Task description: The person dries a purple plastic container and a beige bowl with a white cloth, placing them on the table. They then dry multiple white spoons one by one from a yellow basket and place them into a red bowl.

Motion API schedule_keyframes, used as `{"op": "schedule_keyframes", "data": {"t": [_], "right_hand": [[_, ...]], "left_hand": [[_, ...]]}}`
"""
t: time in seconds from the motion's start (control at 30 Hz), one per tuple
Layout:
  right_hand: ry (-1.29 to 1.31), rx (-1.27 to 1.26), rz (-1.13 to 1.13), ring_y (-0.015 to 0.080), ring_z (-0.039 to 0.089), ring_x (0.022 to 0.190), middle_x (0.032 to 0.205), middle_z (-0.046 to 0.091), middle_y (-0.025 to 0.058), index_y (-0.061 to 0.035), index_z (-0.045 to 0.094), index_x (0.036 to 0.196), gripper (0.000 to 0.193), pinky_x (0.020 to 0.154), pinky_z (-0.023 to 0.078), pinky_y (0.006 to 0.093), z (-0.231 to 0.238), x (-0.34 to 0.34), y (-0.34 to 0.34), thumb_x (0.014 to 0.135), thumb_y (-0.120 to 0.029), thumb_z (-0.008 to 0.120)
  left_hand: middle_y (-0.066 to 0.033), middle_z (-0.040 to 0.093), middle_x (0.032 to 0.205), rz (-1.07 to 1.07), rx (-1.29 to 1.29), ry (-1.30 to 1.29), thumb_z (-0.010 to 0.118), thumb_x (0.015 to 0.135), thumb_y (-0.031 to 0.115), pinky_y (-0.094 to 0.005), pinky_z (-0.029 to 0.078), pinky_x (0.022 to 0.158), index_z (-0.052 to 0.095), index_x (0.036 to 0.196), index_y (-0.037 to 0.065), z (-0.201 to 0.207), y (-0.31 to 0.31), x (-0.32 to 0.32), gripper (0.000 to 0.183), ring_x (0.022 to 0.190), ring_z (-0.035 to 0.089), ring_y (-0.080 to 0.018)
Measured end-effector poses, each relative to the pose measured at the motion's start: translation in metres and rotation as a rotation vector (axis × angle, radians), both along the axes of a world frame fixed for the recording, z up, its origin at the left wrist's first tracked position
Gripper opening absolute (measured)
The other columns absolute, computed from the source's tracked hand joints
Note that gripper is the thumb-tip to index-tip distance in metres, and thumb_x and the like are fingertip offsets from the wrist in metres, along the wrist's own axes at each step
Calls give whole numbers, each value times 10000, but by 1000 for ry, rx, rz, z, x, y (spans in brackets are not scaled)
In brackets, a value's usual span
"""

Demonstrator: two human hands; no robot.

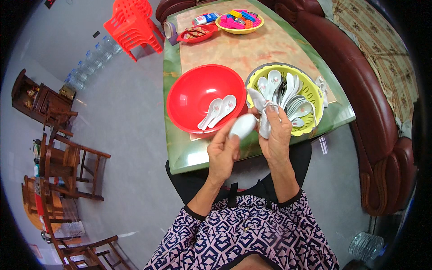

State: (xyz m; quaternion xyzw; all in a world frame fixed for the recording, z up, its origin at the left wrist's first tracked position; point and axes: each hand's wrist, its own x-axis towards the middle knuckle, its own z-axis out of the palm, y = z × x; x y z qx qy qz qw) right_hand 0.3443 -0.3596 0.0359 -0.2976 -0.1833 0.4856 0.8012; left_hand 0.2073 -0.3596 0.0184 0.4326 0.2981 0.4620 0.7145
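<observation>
My left hand (221, 153) grips a white soup spoon (243, 126) by its bowl end, over the table's near edge. In my right hand (277, 130) is a pale cloth (264, 128), bunched between the fingers and touching the spoon's other end. Two white soup spoons with a floral print (223, 110) lie side by side in the big red basin (189, 92) to the left. Behind my right hand stands a yellow-green slotted basket (313, 90), holding several more white spoons (300, 108) and some darker utensils that are partly hidden.
On the far table end are a yellow bowl of toy bricks (240, 30), a red dish of packets (196, 33) and a blue-white tube (206, 18). A brown leather sofa (355, 90) runs along the right. Red stools (130, 27) and wooden chairs (72, 166) stand left.
</observation>
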Motion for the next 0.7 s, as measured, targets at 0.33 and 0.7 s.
{"op": "schedule_keyframes", "data": {"t": [0.33,0.7], "right_hand": [[-1350,34,-246,332,452,968,1107,477,178,41,547,1150,392,856,397,405,-19,-42,-5,763,1,595],[-1355,195,91,328,489,914,1033,515,171,24,590,1061,336,804,425,390,-15,-33,-38,726,50,595]], "left_hand": [[-76,549,1167,104,-248,-369,319,1020,360,-305,455,927,452,1262,48,-4,9,18,417,1076,535,-161],[1,564,814,222,-118,-98,522,952,212,-218,439,600,565,1023,53,1,28,-3,180,692,523,-69]]}}
